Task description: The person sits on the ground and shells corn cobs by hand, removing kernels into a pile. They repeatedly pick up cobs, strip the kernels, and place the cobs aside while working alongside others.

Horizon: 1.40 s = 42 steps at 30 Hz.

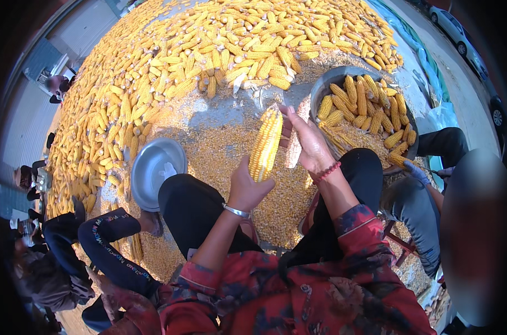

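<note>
My left hand (246, 188) is closed around the lower end of a yellow ear of corn (266, 144), held tilted upward with its rows of kernels still on it. Beside it, my right hand (314, 144) grips a bare, pale corn cob (294, 148) between thumb and palm. The fingers of that hand are partly hidden behind the cob, and their tips come near the top of the ear. Under both hands, loose corn kernels (220, 155) cover the ground between my knees.
A large heap of corn ears (186, 54) spreads ahead and leftward. On the right stands a wide basin (318, 90) of ears and kernels; a metal bowl (138, 180) tilts by my left knee. People sit on both sides; a gloved hand (416, 171) at right holds an ear.
</note>
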Each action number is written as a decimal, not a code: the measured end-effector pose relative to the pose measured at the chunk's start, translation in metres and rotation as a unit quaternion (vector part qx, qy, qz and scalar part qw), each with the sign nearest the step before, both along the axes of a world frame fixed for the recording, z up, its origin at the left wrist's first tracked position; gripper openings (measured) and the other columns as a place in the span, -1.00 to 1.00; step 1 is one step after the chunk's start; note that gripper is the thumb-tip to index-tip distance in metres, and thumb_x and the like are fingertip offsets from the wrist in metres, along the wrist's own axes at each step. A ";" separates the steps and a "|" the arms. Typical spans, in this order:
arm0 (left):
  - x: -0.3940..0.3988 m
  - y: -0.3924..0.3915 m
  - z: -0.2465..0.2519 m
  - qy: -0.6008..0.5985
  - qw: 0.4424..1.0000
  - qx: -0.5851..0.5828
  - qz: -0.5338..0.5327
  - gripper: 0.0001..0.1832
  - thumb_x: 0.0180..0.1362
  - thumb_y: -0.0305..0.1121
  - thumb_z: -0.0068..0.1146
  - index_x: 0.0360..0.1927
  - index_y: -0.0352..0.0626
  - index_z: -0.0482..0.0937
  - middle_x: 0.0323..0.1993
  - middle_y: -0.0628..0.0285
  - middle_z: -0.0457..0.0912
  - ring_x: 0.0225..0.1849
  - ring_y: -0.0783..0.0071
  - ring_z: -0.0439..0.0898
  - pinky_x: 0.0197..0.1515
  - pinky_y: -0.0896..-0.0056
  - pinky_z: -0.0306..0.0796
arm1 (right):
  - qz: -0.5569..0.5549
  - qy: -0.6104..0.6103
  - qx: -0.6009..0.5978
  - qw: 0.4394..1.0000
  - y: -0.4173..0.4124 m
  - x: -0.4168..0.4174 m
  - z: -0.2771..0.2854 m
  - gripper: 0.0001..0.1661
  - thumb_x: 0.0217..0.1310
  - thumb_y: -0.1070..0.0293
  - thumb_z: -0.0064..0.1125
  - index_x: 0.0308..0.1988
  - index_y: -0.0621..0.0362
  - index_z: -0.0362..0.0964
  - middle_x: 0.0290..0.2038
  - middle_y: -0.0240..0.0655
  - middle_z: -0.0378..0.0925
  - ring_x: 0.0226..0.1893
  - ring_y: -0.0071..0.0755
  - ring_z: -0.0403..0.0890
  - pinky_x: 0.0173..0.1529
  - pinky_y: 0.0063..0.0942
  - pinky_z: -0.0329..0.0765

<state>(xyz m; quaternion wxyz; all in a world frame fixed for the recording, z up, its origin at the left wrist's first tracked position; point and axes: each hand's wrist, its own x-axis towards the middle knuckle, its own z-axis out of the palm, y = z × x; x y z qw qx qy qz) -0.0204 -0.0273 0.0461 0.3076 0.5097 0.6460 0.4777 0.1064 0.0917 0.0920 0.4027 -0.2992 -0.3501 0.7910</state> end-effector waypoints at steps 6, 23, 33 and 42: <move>0.023 -0.023 -0.004 0.246 0.966 -0.057 0.055 -0.39 -0.27 -0.35 0.27 -0.11 -0.32 0.28 -0.48 -0.14 0.53 -0.41 -0.13 0.53 -0.38 0.03 0.40 | 0.017 0.046 0.023 0.999 -0.019 -0.003 -0.028 -0.61 0.36 0.13 -0.18 -0.10 0.23 0.34 -0.30 -0.20 0.51 -0.29 -0.40 0.54 -0.12 -0.47 0.47; 0.014 -0.056 -0.040 0.047 0.989 -0.136 -0.018 -0.47 -0.31 -0.37 0.29 -0.22 -0.34 0.35 -0.47 0.00 0.57 -0.39 0.21 0.61 -0.30 0.31 0.44 | -0.047 -0.101 0.132 0.985 -0.037 -0.002 -0.118 -0.67 0.24 0.17 0.03 -0.30 0.28 0.38 -0.47 -0.25 0.51 -0.46 -0.40 0.58 -0.34 -0.45 0.55; 0.018 -0.059 -0.046 -0.450 0.872 -0.192 -0.021 -0.39 -0.15 -0.66 0.00 0.08 -0.21 0.21 -0.27 0.08 0.49 -0.40 0.24 0.58 -0.44 0.30 0.54 | -0.054 -0.048 -0.121 0.990 -0.042 -0.010 -0.096 -0.54 0.20 0.05 0.08 -0.19 0.28 0.40 -0.29 -0.30 0.49 -0.28 -0.46 0.49 -0.20 -0.50 0.45; 0.014 -0.064 -0.051 -0.557 0.821 -0.103 -0.067 -0.44 -0.11 -0.42 0.03 0.03 -0.41 0.26 -0.29 0.01 0.49 -0.33 0.22 0.56 -0.29 0.28 0.53 | -0.014 0.056 -0.242 0.968 -0.035 0.002 -0.109 -0.51 0.21 -0.05 0.02 -0.26 0.23 0.35 -0.41 -0.28 0.48 -0.41 -0.38 0.52 -0.31 -0.35 0.52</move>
